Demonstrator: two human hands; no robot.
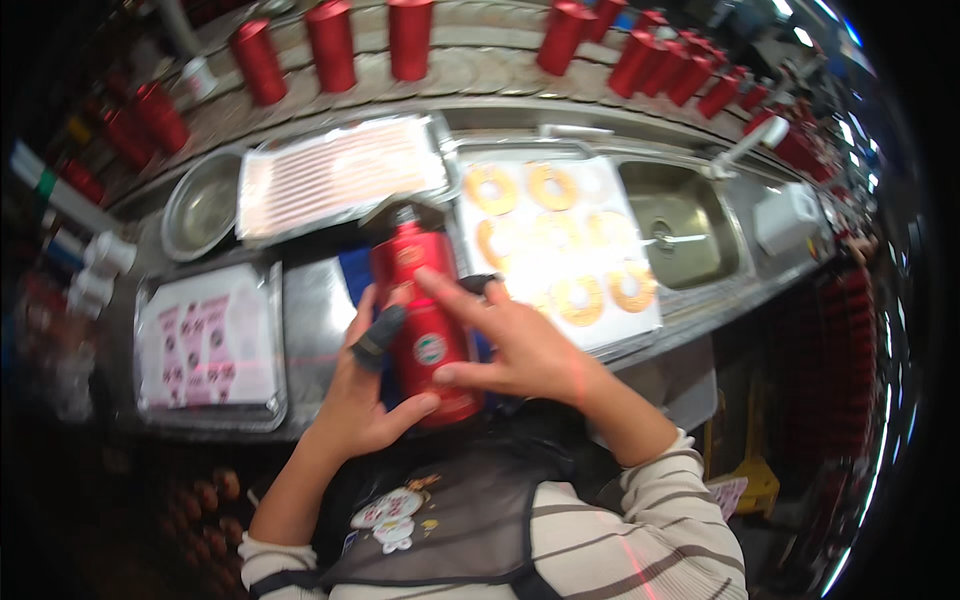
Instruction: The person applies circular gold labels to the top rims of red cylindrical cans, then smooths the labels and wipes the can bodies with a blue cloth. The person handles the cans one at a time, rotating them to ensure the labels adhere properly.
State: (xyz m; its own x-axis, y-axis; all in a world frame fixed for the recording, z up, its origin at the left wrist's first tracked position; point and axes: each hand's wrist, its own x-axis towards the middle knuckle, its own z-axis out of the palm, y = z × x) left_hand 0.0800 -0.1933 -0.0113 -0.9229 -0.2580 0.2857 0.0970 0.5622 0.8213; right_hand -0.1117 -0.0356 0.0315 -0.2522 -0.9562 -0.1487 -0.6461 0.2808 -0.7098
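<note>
A red bottle [418, 300] with a round label stands upright in front of me on the steel counter. My left hand [365, 395] grips its left side and base, with a dark cover on the index finger. My right hand [510, 340] lies against the bottle's right side, index finger stretched across its front, thumb low on the body, another dark fingertip cover behind. Just right of the bottle a white tray [640, 325] carries several ring doughnuts [548, 186].
A foil tray with pink sheets [210, 345] sits at the left, a tray of pale strips [340, 175] and a round steel bowl [200, 205] behind. A sink [680, 225] lies right of the doughnuts. Red bottles [330, 45] line the back shelf.
</note>
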